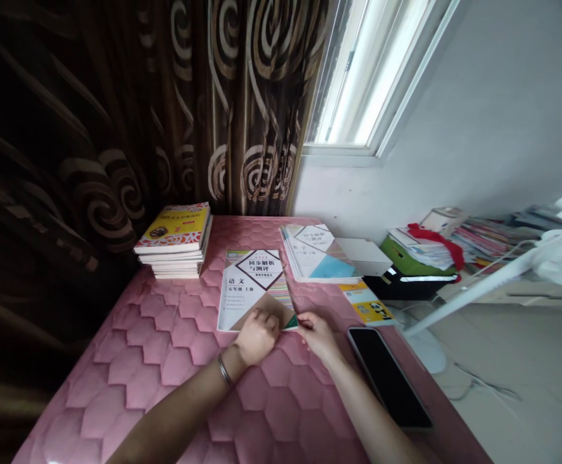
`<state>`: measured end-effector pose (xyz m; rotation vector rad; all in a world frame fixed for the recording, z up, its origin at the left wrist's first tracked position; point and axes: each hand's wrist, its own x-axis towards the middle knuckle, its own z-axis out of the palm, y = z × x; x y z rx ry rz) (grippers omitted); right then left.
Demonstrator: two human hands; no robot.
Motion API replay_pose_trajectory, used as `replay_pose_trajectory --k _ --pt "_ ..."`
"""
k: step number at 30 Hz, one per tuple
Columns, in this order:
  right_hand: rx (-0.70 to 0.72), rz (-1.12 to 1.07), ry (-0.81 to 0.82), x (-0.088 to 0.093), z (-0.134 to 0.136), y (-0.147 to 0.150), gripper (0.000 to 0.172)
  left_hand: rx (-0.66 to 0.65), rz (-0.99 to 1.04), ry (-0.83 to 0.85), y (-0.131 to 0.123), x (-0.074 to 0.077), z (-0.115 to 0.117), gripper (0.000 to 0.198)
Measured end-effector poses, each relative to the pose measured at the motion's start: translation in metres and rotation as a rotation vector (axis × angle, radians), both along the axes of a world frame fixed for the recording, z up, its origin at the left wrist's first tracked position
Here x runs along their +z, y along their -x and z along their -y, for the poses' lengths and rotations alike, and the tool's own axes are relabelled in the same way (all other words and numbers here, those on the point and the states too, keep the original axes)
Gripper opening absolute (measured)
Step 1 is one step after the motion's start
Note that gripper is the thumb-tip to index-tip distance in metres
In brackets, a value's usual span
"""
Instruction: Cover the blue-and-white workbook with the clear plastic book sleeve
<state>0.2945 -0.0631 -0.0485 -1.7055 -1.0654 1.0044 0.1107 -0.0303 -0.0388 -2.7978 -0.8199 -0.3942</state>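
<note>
One "语文" book, fine print unclear.

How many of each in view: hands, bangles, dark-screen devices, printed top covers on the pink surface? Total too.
Hands: 2 (left hand, right hand)
Bangles: 1 (silver bangle)
Dark-screen devices: 1 (device)
Printed top covers: 4 (yellow book, brown-cornered book, blue-cornered book, panda booklet)
Total: 8

The left hand partly hides the workbook; the right edge crops the fan.
</note>
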Motion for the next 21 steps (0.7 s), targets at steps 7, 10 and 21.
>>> replay_pose_trajectory --k 7,10,21 --pt "0.019 -0.079 0.024 0.005 0.002 -0.003 0.018 0.070 0.064 0.142 0.008 0.011 0.004 0.021" --pt "0.009 -0.030 0.075 0.005 -0.002 -0.005 0.020 0.364 0.193 0.185 0.035 0.023 0.002 0.019" --pt "0.089 0.705 0.007 -0.007 -0.024 0.005 0.034 0.890 0.473 0.619 0.082 0.022 -0.025 0.023"
